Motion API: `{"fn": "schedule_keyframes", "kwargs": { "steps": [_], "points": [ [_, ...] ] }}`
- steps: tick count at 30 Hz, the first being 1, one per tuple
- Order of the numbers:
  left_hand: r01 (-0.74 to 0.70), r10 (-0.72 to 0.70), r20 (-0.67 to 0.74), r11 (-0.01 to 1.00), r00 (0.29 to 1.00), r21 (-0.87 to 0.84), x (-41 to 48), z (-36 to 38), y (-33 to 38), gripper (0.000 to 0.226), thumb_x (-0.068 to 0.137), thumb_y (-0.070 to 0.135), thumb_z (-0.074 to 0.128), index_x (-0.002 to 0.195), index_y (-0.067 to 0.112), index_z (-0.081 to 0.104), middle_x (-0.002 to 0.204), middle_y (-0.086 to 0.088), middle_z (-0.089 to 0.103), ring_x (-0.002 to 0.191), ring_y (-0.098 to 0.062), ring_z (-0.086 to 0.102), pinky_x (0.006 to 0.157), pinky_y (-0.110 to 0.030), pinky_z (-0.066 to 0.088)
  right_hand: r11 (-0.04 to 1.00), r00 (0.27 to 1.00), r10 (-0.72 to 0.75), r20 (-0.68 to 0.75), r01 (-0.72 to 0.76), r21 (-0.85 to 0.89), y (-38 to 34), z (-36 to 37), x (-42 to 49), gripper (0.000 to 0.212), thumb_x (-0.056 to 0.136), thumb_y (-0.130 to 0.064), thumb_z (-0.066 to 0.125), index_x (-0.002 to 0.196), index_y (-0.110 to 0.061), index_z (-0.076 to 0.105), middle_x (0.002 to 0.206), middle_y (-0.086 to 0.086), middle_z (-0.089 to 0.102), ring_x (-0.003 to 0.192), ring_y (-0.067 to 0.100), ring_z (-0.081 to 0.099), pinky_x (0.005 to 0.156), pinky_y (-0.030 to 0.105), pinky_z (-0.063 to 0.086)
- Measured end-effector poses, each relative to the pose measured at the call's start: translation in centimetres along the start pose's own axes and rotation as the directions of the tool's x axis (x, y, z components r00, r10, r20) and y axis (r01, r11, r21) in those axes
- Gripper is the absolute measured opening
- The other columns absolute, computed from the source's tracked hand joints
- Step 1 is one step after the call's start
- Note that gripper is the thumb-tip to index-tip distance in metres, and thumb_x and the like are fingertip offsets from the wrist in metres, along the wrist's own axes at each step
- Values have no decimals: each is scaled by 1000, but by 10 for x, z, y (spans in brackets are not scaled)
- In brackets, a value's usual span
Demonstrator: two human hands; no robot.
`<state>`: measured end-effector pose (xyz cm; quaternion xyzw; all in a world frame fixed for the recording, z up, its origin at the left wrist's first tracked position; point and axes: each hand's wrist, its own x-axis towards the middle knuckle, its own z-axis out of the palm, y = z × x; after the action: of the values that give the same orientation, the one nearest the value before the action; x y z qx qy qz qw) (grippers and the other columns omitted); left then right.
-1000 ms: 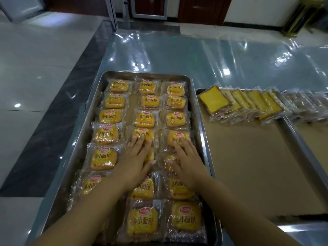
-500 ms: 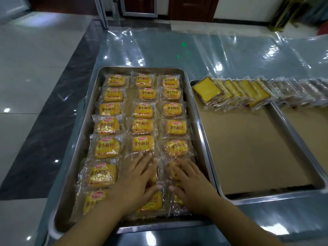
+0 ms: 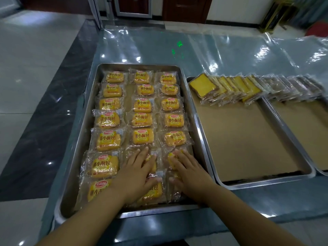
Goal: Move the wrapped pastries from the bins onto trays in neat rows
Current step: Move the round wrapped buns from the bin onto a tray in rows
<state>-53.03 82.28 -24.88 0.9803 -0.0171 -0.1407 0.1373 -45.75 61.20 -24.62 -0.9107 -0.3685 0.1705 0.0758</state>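
Observation:
A steel tray point(image 3: 85, 132) on the left holds wrapped yellow pastries point(image 3: 142, 119) in three columns of several rows. My left hand point(image 3: 136, 173) lies flat, fingers spread, on the near pastries of the middle column. My right hand point(image 3: 188, 170) lies flat on the near pastries of the right column. Neither hand grips anything. The packs under my palms are mostly hidden.
A second tray point(image 3: 266, 180) lined with brown paper stands to the right, with a row of overlapping wrapped cake slices point(image 3: 229, 87) along its far edge. A third tray point(image 3: 291, 125) continues at the far right with darker wrapped slices point(image 3: 292, 86). Clear plastic sheeting point(image 3: 213, 48) covers the table.
Both hands have slid toward me along the tray, from its middle rows to the nearest rows. The view has pulled back, so the tray's near edge shows.

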Motion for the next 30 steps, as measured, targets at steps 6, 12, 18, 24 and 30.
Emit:
{"fn": "schedule_keyframes", "kwargs": {
  "steps": [6, 12, 18, 24, 30],
  "points": [
    [49, -70, -220, 994, 973, -100, 18, -26, -1, 64, 90, 60, 22, 145, 28, 25, 152, 3, 18, 138, -18, 9, 112, -37, 16, 998, 985, 45, -169, -37, 48, 2, -30, 30, 59, 97, -43, 37, 148, -23, 19, 157, 0, 13, 144, 20, 1, 113, 33, 3],
    [82, -88, -73, 993, 993, -80, 47, -31, -7, 59, 95, 54, 21, 148, 30, 10, 158, 4, -2, 143, -21, -10, 115, -41, 6, 997, 996, 71, 56, -69, -36, 2, -38, 63, 58, 98, -49, 27, 149, -30, 9, 158, 1, -7, 143, 27, -13, 115, 48, 5],
    [51, -57, -106, 997, 993, -54, 50, -26, -13, 51, 97, 48, 25, 145, 31, 26, 157, 5, 9, 143, -21, -2, 115, -40, 10, 981, 986, 154, 68, -144, -130, -1, -20, 59, 59, 96, -53, 20, 147, -34, -2, 157, 0, -10, 142, 31, -10, 112, 51, 11],
    [52, -56, -73, 997, 996, -59, 52, -24, -18, 50, 97, 49, 24, 145, 35, 24, 157, 8, 5, 143, -21, -5, 114, -44, 9, 982, 977, 182, 107, -174, -75, -2, -22, 68, 59, 96, -54, 20, 147, -37, -3, 156, 1, -17, 141, 33, -14, 111, 56, 2],
    [5, -43, -225, 986, 973, -168, 47, -43, -25, 42, 94, 45, 40, 134, 33, 44, 148, 9, 31, 134, -17, 18, 108, -35, 21, 980, 973, 185, -139, -173, 93, -2, -40, 70, 42, 95, -44, 38, 136, -39, 31, 151, 0, 20, 137, 29, 13, 108, 54, 18]
  ]
}}
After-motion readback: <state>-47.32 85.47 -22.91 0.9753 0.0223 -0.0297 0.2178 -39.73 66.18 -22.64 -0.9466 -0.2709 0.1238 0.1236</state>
